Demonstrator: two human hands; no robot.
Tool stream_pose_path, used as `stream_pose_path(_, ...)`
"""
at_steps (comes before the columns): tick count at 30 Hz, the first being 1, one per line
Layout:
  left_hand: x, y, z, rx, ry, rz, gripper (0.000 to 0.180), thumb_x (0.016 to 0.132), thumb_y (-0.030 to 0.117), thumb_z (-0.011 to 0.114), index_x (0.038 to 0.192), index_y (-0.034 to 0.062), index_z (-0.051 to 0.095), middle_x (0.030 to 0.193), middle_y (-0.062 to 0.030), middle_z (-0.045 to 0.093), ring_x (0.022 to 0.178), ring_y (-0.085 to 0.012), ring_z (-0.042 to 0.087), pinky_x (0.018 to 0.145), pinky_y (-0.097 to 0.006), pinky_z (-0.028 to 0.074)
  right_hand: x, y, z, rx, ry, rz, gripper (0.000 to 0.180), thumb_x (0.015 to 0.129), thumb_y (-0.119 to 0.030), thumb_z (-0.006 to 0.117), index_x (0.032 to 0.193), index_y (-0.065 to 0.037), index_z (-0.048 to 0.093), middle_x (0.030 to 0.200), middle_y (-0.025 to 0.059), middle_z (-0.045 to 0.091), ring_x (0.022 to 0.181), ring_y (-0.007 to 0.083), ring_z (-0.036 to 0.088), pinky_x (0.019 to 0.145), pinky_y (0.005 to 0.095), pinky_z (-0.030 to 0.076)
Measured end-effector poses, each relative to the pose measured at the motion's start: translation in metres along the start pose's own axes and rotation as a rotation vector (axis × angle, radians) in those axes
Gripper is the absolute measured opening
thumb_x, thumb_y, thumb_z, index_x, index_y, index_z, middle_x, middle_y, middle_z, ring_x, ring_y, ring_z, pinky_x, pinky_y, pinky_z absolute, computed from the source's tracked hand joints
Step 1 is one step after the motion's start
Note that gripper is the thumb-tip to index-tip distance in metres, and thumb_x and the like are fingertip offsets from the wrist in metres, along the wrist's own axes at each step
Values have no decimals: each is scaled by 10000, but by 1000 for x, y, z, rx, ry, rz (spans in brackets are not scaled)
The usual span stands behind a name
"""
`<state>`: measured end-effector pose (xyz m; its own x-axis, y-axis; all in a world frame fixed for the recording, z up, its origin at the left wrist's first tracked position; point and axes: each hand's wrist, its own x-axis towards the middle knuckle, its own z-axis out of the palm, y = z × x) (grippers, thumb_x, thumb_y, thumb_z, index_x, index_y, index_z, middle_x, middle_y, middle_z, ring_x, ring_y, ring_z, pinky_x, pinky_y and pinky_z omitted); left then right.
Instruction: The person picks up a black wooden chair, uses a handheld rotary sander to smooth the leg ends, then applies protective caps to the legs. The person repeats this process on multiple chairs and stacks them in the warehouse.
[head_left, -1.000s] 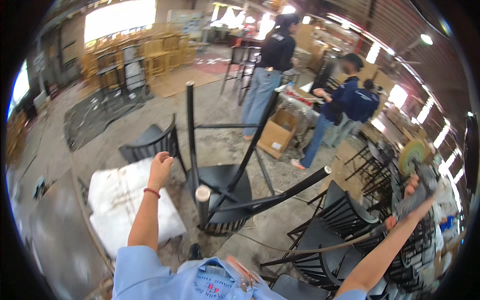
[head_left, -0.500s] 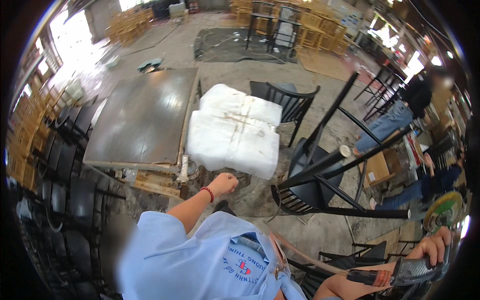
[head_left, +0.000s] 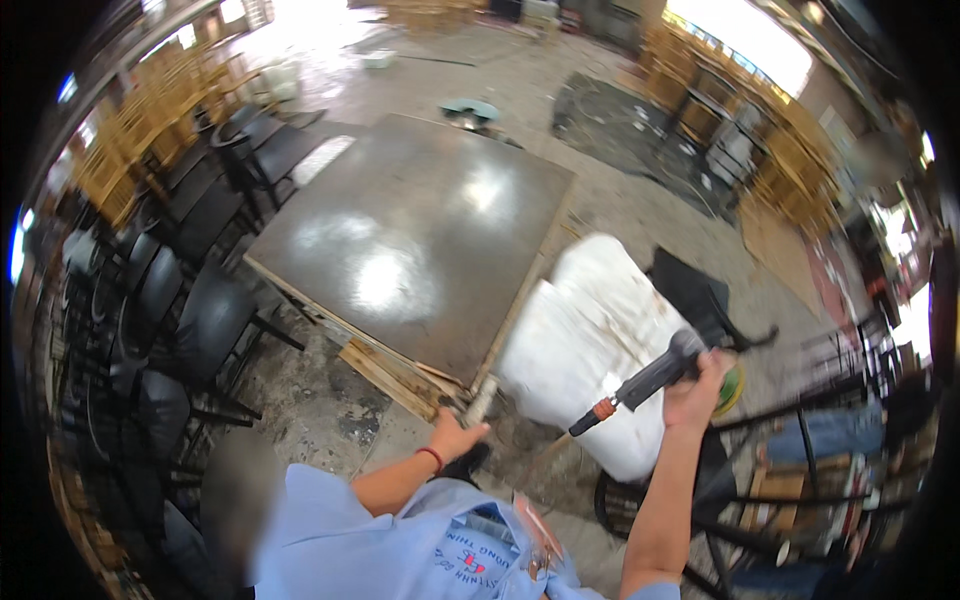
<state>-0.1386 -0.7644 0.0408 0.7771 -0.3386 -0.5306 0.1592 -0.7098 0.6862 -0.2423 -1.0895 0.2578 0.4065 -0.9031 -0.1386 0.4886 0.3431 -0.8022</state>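
My right hand (head_left: 700, 390) grips a dark disc sander (head_left: 648, 384) with an orange ring near its tail. It is held over a white-wrapped bundle (head_left: 590, 350). A green and yellow disc (head_left: 733, 388) shows partly behind that hand. My left hand (head_left: 456, 436), with a red bracelet at the wrist, is empty, its thumb apart from the fingers. It is beside the near corner of a dark, shiny tabletop (head_left: 420, 235). A pale wrapped post (head_left: 482, 400) stands close to its fingertips; whether they touch, I cannot tell.
Wood pieces (head_left: 385, 380) lie under the table's near edge. Black chairs (head_left: 215, 310) crowd the left. A black chair (head_left: 690, 295) stands beyond the bundle, and more black chair frames (head_left: 740, 500) are at the lower right. Pale wooden chairs (head_left: 800, 170) are stacked at the back right.
My right hand has swung the disc sander from the far lower right up over the wrapped bundle. The view has turned left, and my left hand is now nearer the table corner.
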Motion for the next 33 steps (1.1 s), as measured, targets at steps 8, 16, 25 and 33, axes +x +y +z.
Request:
stream_pose_path(8, 42, 11, 1, 159, -95, 35, 695, 773, 416, 712, 1186, -112, 528, 1125, -308, 622, 1064, -421, 613, 935, -438, 486, 121, 187, -40, -566, 359, 154, 617, 814, -82, 663, 1362, -163, 390, 1265, 149, 490, 986, 269, 580, 757, 461, 526)
stream_pose_path(16, 37, 1, -17, 79, -220, 167, 583, 800, 442, 662, 1085, -66, 630, 1059, -290, 650, 1015, -417, 626, 903, -447, 483, 118, 202, -76, -681, 97, 211, 698, 830, -66, 602, 1441, -202, 296, 945, 87, 552, 660, 182, 541, 480, 335, 460)
stream_pose_path(25, -18, 67, -5, -70, -644, 176, 496, 868, 284, 664, 1217, -58, 576, 1043, -140, 686, 860, -174, 683, 720, -296, 545, -110, 91, -93, -1464, -677, -481, 508, 762, -107, 670, 1254, -47, 556, 1251, 157, 555, 1095, 318, 564, 900, 388, 503)
stream_pose_path(33, -147, 187, 85, 613, -1050, 677, 534, 779, 363, 629, 1094, -68, 645, 970, -225, 692, 909, -288, 677, 826, -361, 507, -236, 27, -174, -1664, -340, -366, 480, 716, -110, 693, 1176, -85, 562, 1205, 84, 568, 1058, 288, 574, 843, 380, 524)
